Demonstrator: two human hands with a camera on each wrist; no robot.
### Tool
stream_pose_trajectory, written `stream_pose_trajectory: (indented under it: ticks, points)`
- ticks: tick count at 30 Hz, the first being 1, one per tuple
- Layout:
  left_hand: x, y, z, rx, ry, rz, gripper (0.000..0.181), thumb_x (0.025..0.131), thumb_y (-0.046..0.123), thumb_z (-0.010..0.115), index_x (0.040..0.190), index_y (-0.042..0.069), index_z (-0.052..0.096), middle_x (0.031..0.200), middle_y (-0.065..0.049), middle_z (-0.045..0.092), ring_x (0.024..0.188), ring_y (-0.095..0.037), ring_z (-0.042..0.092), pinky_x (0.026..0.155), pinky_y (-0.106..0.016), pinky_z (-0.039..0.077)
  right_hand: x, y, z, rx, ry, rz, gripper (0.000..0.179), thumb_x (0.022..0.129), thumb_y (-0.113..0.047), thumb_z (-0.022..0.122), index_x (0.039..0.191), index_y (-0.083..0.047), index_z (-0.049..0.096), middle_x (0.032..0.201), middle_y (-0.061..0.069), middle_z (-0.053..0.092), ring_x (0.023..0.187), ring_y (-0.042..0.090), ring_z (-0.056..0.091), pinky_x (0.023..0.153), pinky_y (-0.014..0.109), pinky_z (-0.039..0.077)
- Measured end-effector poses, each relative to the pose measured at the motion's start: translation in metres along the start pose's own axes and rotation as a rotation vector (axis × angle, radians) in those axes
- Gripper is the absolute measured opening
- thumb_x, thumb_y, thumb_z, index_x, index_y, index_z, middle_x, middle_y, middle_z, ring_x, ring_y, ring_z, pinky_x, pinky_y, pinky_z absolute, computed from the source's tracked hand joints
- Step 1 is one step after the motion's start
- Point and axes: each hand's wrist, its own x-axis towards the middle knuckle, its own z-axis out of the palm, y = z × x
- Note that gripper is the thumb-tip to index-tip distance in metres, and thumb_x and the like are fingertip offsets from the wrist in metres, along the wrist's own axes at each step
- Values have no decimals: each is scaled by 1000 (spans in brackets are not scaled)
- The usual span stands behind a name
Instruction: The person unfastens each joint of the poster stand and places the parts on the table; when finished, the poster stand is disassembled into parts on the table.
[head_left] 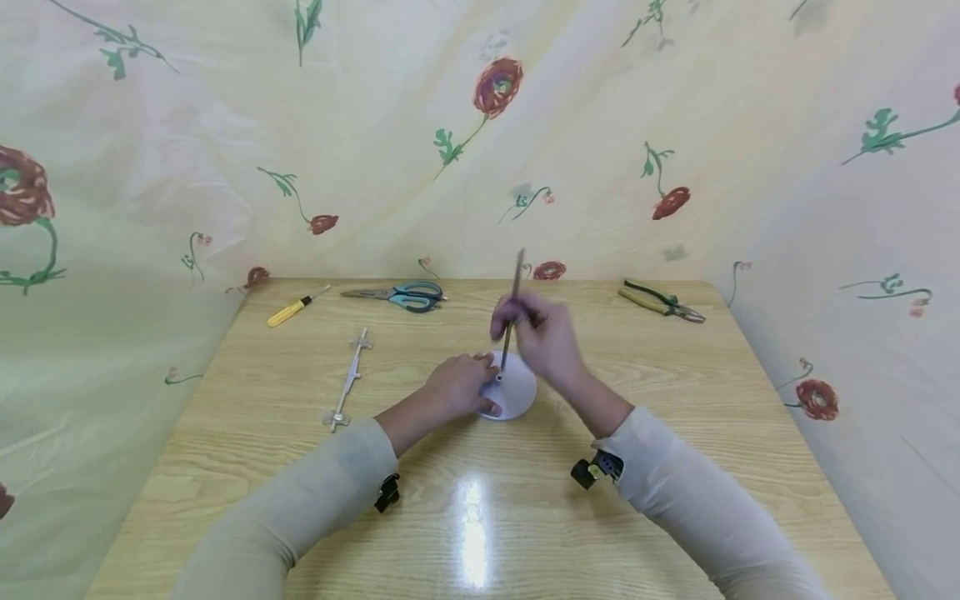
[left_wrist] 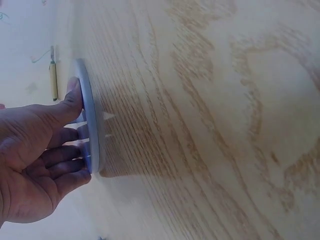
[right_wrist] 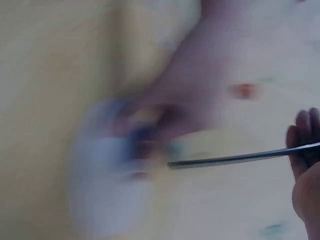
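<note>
A round white disc (head_left: 517, 396) lies flat on the table, with a small raised ring or hole (head_left: 499, 377) at its middle. My left hand (head_left: 456, 387) presses on the disc's left part, thumb and fingertips spread across its top face; the left wrist view shows this hand (left_wrist: 42, 155) against the disc (left_wrist: 89, 115) from the side. Above the disc, my right hand (head_left: 542, 333) holds a thin metal rod (head_left: 517, 273) nearly upright. The rod's lower end is close to the disc's middle; contact cannot be told. In the right wrist view the rod (right_wrist: 230, 159) is sharp, while the disc is blurred.
A thin white bar with clear end pieces (head_left: 351, 379) lies left of the disc. Along the back are a yellow-handled screwdriver (head_left: 288, 312), blue-handled scissors (head_left: 408, 294) and pliers (head_left: 660, 302). A flowered sheet (head_left: 390, 125) hangs behind the wooden table (head_left: 660, 400).
</note>
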Motion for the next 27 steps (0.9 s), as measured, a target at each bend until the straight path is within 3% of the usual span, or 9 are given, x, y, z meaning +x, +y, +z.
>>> stream_pose_trajectory:
  ticks: [4, 6, 8, 11, 16, 24, 27]
  points:
    - [2, -1, -3, 11, -21, -34, 79, 94, 53, 84, 159, 16, 60, 173, -15, 48, 155, -41, 54, 128, -51, 46, 44, -71, -10, 106, 113, -255, 20, 110, 8, 57, 99, 22, 66, 86, 3, 80, 72, 12, 78, 75, 34, 69]
    - [2, -2, -3, 15, -35, -45, 78, 95, 52, 83, 160, 16, 59, 174, -14, 46, 156, -40, 52, 129, -51, 45, 59, -97, -15, 122, 91, -351, 28, 112, -2, 59, 100, 22, 65, 86, -7, 80, 73, 13, 80, 78, 36, 69]
    - [2, -4, -1, 20, -42, -40, 79, 96, 53, 83, 161, 16, 58, 174, -14, 46, 156, -40, 52, 129, -50, 45, 64, -108, -18, 129, 66, -362, 31, 110, -9, 60, 100, 19, 67, 85, -5, 81, 74, 15, 81, 81, 37, 70]
    - [3, -4, 1, 1, -34, -28, 79, 96, 52, 83, 161, 16, 58, 174, -15, 46, 156, -41, 52, 129, -50, 45, 61, -110, -24, 117, 65, -265, 27, 110, -11, 61, 102, 13, 72, 85, -1, 83, 78, 16, 83, 83, 37, 70]
    - [2, -2, 3, -59, -36, -38, 80, 95, 51, 84, 161, 16, 58, 175, -14, 44, 157, -43, 51, 131, -52, 42, 54, -99, -34, 87, 86, -27, 22, 112, -14, 64, 104, 1, 79, 90, 2, 85, 84, 17, 83, 85, 34, 69]
    - [-2, 1, 4, -81, -32, -56, 82, 94, 52, 85, 162, 16, 56, 176, -12, 42, 157, -44, 50, 131, -52, 43, 50, -80, -57, 113, 62, 298, 29, 110, -23, 69, 112, 5, 76, 94, 9, 86, 81, 20, 85, 76, 35, 70]
    - [-2, 4, 3, -86, -38, -57, 82, 94, 51, 85, 162, 16, 56, 176, -12, 42, 158, -43, 49, 131, -52, 42, 48, -70, -67, 115, 51, 438, 33, 110, -24, 68, 118, 8, 73, 93, 10, 85, 80, 20, 85, 79, 38, 71]
